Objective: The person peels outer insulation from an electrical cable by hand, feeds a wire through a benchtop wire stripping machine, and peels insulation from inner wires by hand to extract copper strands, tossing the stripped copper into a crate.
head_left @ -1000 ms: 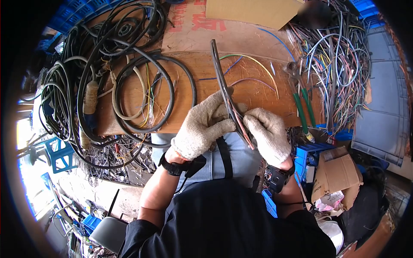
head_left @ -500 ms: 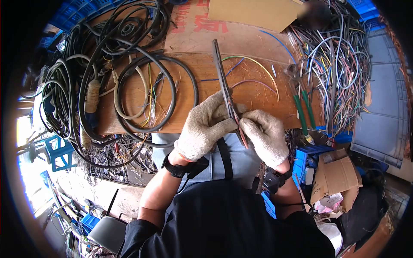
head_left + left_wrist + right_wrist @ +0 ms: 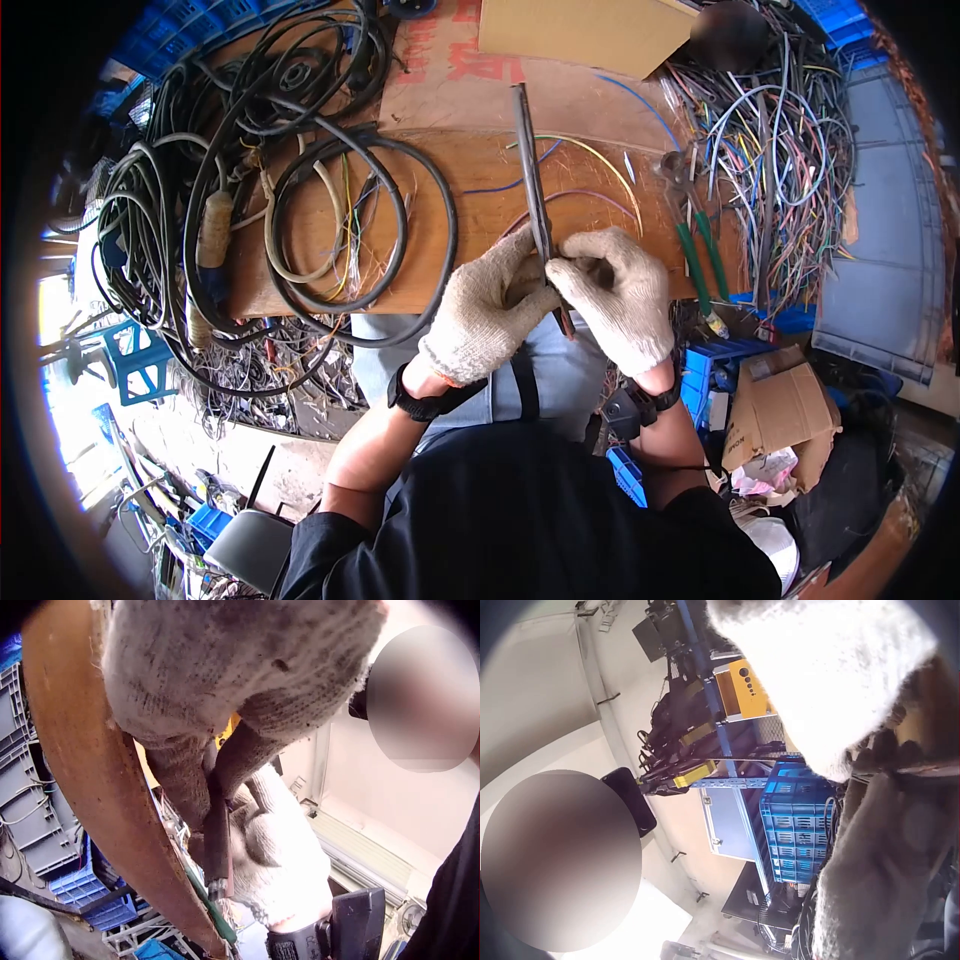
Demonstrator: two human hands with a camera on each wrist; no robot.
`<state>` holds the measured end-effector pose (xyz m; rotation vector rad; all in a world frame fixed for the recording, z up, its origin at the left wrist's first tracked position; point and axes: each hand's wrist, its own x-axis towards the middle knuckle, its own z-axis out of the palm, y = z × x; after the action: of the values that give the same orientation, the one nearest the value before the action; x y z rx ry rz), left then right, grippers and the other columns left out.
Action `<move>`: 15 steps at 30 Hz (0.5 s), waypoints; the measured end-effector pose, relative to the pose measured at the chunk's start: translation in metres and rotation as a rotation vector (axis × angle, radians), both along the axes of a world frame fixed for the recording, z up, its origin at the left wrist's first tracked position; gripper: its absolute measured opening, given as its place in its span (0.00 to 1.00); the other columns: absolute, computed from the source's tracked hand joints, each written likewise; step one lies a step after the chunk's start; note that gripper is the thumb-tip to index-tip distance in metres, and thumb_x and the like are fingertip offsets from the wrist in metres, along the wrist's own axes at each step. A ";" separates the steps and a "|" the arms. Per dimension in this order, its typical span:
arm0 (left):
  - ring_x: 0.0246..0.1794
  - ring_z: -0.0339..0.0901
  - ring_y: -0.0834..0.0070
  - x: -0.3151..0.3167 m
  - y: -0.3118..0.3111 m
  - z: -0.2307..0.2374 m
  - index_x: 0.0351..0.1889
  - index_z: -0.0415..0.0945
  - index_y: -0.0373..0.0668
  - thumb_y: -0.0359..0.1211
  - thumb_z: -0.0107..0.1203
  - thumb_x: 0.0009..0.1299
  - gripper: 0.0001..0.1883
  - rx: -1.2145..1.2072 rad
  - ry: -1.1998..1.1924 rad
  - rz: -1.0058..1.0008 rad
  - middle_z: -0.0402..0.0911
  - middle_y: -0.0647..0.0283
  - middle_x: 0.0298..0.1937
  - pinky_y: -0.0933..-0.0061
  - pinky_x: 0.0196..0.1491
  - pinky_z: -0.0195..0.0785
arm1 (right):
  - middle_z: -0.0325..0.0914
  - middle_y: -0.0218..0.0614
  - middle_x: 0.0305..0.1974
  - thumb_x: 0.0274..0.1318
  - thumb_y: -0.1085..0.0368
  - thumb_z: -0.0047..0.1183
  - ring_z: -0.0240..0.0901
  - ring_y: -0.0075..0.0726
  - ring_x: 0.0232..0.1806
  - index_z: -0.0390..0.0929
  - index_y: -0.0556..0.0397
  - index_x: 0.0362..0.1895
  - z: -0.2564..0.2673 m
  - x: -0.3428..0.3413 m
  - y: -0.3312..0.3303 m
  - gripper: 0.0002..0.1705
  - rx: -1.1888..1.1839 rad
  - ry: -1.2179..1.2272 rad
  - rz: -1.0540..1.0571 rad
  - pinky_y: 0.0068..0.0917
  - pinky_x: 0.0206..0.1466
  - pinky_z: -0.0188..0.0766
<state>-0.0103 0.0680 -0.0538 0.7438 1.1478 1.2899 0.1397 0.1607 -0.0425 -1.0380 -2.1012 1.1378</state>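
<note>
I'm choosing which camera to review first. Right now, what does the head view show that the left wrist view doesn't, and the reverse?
Only the head view: the coiled black cable on the table's left side and the open cardboard box at lower right.

Only the left wrist view: a pale wall or ceiling surface, and a small yellow patch behind the glove, too hidden to identify.

Both: the gloved left hand and right hand, the dark cable piece they hold, and the black device on the right wrist.
</note>
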 end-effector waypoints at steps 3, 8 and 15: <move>0.53 0.79 0.79 -0.002 -0.001 -0.003 0.75 0.56 0.31 0.22 0.57 0.72 0.34 0.007 -0.009 -0.014 0.83 0.56 0.56 0.76 0.54 0.74 | 0.81 0.34 0.31 0.59 0.65 0.66 0.78 0.24 0.31 0.85 0.56 0.39 -0.006 -0.002 0.007 0.08 -0.126 0.006 0.049 0.25 0.33 0.72; 0.53 0.79 0.80 -0.010 -0.005 -0.008 0.76 0.55 0.31 0.20 0.54 0.71 0.35 0.043 -0.023 -0.061 0.83 0.56 0.56 0.76 0.55 0.73 | 0.82 0.34 0.30 0.64 0.65 0.59 0.77 0.22 0.32 0.84 0.59 0.39 -0.005 -0.001 0.014 0.09 -0.282 0.020 0.092 0.25 0.35 0.73; 0.51 0.77 0.82 -0.015 -0.003 -0.012 0.76 0.56 0.31 0.19 0.55 0.70 0.35 0.018 -0.082 -0.067 0.83 0.60 0.54 0.77 0.54 0.72 | 0.79 0.28 0.29 0.66 0.64 0.57 0.71 0.18 0.30 0.82 0.58 0.36 -0.006 -0.001 0.017 0.10 -0.495 0.075 0.062 0.23 0.33 0.69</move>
<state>-0.0249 0.0647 -0.0654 0.7299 1.0381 1.2653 0.1383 0.1780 -0.0490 -1.1238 -1.8440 1.7553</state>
